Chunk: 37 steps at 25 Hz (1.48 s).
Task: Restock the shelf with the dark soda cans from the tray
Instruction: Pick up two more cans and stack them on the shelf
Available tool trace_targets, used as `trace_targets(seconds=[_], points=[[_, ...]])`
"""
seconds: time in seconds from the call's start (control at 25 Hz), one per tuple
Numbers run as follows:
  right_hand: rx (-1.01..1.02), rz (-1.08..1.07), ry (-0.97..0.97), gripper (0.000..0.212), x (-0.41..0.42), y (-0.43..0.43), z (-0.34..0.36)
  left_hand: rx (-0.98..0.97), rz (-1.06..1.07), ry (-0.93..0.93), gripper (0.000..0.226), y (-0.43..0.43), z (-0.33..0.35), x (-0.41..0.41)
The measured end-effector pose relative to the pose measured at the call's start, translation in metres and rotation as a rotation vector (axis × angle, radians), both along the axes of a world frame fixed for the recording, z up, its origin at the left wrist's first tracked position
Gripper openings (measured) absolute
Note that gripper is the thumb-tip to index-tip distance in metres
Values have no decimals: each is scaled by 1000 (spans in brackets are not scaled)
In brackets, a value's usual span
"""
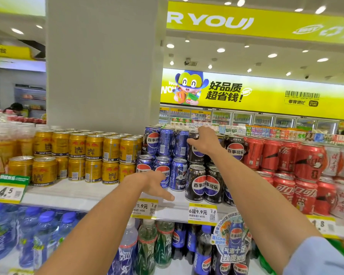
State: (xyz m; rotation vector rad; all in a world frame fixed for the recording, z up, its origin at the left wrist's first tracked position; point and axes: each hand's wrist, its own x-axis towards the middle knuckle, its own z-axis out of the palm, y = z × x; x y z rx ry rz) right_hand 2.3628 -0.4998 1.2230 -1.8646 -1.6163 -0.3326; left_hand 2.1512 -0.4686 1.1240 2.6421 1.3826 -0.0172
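Note:
Dark Pepsi cans [206,185] stand stacked two high on the white shelf [83,192], between blue Pepsi cans [165,143] and red cola cans [298,193]. My right hand [205,140] is wrapped around a dark can [195,153] on the upper layer of that stack. My left hand [153,184] hovers low over the shelf front beside the lower blue cans, fingers apart and holding nothing. No tray is in view.
Gold Red Bull cans [87,153] fill the shelf's left part, in front of a grey pillar [105,62]. Price tags [202,214] line the shelf edge. Bottled water and soda [147,245] stand on the shelf below.

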Motion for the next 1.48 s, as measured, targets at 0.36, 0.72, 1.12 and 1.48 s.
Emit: trace_targets(seconds=[0.36, 0.72, 1.12, 1.48], points=[[-38, -94, -157, 57, -5, 5, 3, -19, 8, -12, 112, -4, 0, 4], [-17, -124, -271, 48, -6, 2, 7, -12, -3, -25, 107, -8, 1, 6], [-8, -135, -361, 34, -2, 3, 1, -26, 15, -37, 113, -6, -8, 5], [98, 110, -501, 35, -25, -36, -31, -14, 68, 44, 110, -32, -10, 7]])
